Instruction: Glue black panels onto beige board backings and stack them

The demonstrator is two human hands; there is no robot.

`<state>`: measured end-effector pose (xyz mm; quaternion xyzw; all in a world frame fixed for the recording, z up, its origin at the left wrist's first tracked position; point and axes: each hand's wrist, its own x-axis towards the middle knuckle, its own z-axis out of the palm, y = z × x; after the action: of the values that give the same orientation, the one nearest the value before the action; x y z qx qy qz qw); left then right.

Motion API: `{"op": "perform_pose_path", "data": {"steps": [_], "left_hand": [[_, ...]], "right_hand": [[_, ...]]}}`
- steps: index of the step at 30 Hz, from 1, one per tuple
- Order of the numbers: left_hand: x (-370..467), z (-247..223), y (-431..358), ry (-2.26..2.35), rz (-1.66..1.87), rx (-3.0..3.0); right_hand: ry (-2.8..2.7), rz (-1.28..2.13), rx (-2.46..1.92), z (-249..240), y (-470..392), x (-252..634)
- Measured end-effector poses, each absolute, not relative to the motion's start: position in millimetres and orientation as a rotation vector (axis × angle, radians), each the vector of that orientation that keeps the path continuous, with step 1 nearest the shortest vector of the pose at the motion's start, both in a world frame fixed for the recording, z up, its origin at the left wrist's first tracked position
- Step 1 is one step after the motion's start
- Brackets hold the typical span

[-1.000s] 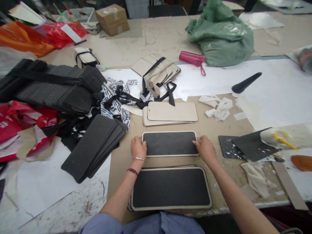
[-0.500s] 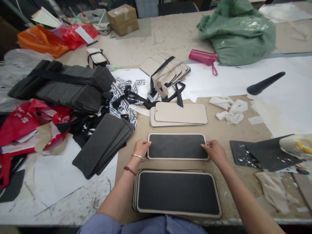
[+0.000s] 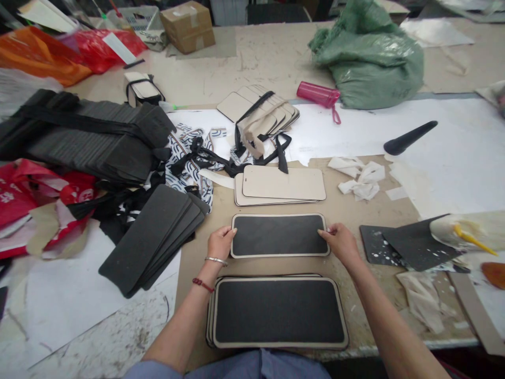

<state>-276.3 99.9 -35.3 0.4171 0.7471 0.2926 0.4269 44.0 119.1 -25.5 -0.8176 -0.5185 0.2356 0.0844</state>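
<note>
A black panel with a beige border [image 3: 280,235] lies flat in front of me, one short end in each hand. My left hand [image 3: 221,242] pinches its left end, thumb on top. On the opposite end, my right hand [image 3: 342,243] is closed with the thumb on the black face. Nearer to me is a stack of larger black panels with beige borders [image 3: 280,311]. Just beyond the held panel rest beige boards with dark edges [image 3: 284,184]. Loose dark grey foam sheets [image 3: 148,237] are fanned out left of my left hand.
A strapped bundle of dark foam pieces [image 3: 87,137] and red bags [image 3: 23,195] crowd the left. Farther back are tied beige boards [image 3: 260,113], a pink pouch [image 3: 317,95] and a green sack [image 3: 366,63]. A glue-spotted dark sheet [image 3: 422,247] and crumpled cloth [image 3: 361,176] lie right.
The whole scene has shifted slightly left in view as the camera turned. Both hands keep their hold on the panel's ends, and the panel stays in the same place on the table.
</note>
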Motion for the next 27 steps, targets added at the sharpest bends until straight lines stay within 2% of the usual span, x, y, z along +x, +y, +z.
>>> {"op": "perform_pose_path", "data": {"steps": [7,13,19,27], "left_hand": [[-284,11,91,1.898,0.861,1.049],[-303,57,22,1.791,0.755,0.967],[-301,39,-39,1.770,0.656,0.900],[-295,20,-51,1.875,0.618,1.026]], "right_hand": [[-1.560,0.722,-2.335,29,114,38],[-1.572,1.011,-2.107,76,50,46],[-1.491,1.165,-2.100,55,-13,45],[-1.506,1.117,-2.128,16,-34,50]]}}
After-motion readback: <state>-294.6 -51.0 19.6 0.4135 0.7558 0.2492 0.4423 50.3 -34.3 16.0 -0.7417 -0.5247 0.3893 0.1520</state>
